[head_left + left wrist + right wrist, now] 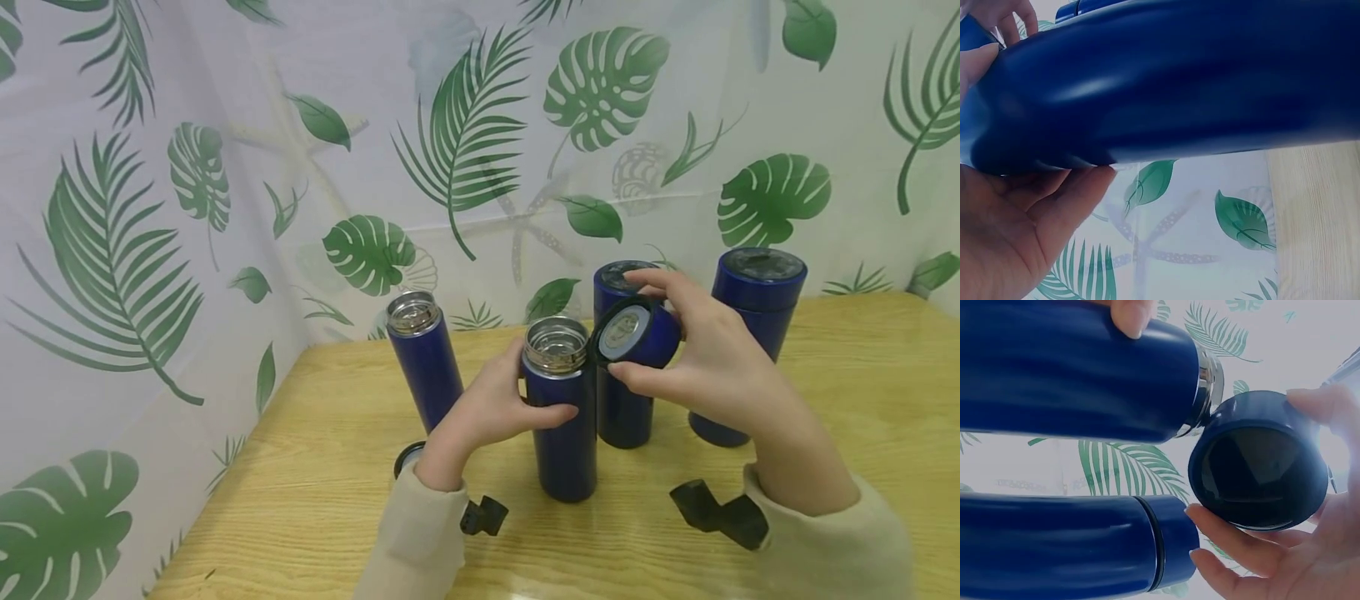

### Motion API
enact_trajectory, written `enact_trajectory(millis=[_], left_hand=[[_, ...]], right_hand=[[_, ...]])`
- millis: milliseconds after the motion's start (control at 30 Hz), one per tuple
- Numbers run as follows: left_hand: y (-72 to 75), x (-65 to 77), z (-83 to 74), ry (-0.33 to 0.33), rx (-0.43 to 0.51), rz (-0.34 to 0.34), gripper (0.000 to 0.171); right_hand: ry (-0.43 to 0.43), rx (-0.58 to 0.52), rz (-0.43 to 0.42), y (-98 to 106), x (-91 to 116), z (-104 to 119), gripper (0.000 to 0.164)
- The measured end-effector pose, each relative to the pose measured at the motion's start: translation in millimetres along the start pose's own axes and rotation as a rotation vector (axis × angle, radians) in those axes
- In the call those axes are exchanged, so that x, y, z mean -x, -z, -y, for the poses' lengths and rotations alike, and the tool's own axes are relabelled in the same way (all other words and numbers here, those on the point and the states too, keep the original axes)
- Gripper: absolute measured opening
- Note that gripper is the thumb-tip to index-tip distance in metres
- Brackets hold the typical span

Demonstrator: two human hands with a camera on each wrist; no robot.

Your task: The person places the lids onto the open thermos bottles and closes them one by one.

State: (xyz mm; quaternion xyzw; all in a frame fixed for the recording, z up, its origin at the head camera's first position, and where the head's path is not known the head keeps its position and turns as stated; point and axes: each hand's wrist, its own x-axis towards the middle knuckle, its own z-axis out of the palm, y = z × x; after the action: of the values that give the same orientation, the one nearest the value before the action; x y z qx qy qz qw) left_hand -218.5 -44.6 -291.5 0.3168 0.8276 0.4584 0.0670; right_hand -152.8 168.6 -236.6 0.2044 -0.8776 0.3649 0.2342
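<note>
My left hand [480, 404] grips a dark blue thermos bottle [564, 458] just below its bare metal neck, thumb across the front. The bottle stands upright and uncapped, its steel mouth facing up. In the left wrist view the fingers curl round the blue body [1197, 81]. Beside the mouth, my right hand [723, 362] holds a blue lid [663, 335] between thumb and fingers. That lid is tilted, its pale round inner seal turned toward the bottle. Its dark, glossy top [1257, 478] shows in the right wrist view, with the rim right at the bottle's neck.
A second uncapped blue bottle [426, 367] stands to the left, near another lid [408, 454] partly hidden by my left wrist. Two capped bottles, one [625, 421] behind my right hand and one [761, 325] farther right, share the wooden table [300, 500]. A leaf-print cloth [300, 208] hangs behind.
</note>
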Motion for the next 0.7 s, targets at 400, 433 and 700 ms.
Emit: enact_trajectory(millis=[400,433,700], left_hand=[[-2.2,0.7,-0.9,-0.032,-0.005,0.016,0.067],[-3.0,0.7,-1.1,-0.043,-0.005,0.018,0.068],[-9.2,-1.2,-2.0,-0.092,0.030,0.033,0.068]], right_hand=[[0.017,-0.150,-0.077,-11,-1,4,0.076],[0.018,-0.161,-0.086,-12,-1,5,0.075],[0.058,-0.159,-0.146,-23,-2,9,0.072]])
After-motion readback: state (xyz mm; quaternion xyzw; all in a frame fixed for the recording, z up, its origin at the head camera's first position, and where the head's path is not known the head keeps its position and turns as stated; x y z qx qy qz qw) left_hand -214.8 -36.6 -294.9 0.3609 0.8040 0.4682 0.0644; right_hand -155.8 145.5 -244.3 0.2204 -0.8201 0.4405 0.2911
